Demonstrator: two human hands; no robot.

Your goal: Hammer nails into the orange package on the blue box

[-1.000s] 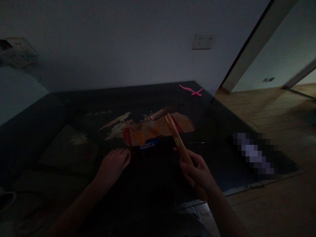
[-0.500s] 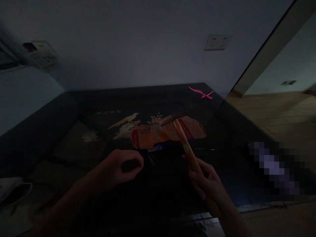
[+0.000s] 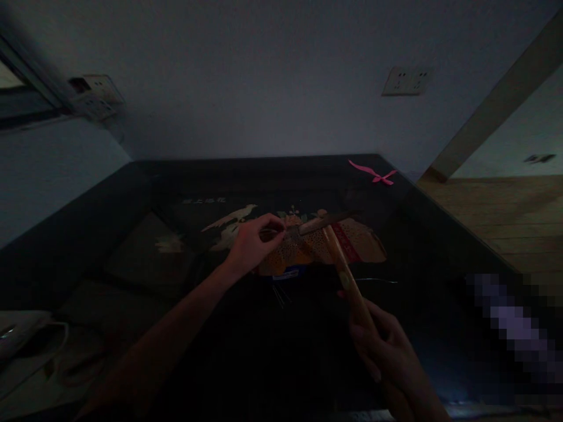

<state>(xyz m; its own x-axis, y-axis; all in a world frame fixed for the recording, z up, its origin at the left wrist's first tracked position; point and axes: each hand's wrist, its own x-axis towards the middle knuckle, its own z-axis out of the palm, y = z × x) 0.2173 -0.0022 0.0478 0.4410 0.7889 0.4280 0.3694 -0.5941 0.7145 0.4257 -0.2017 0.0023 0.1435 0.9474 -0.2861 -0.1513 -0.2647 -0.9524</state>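
My right hand (image 3: 382,340) is wrapped around the wooden handle of a hammer (image 3: 345,272). The hammer's dark metal head lies over a flat, dotted, cardboard-like piece (image 3: 365,240) with a red band. At the left end of that piece, my left hand (image 3: 259,237) has thumb and forefinger pinched together, close to the hammer head's tip. Whatever those fingertips hold, if anything, is too small and dark to make out. Just in front of the piece lies a small blue packet (image 3: 288,274), with several thin nail-like pins (image 3: 280,296) below it.
A dark table (image 3: 246,363) with a printed bird and flowers stands against the wall. A pink ribbon (image 3: 373,176) lies at its back right corner, a thin wire (image 3: 376,281) right of the hammer. A blurred-out object (image 3: 510,322) sits at right; pale items are at lower left.
My left hand has moved forward and right, from the near side of the table to the dotted piece, its fingers pinched. My right hand still grips the hammer; the view has shifted slightly.
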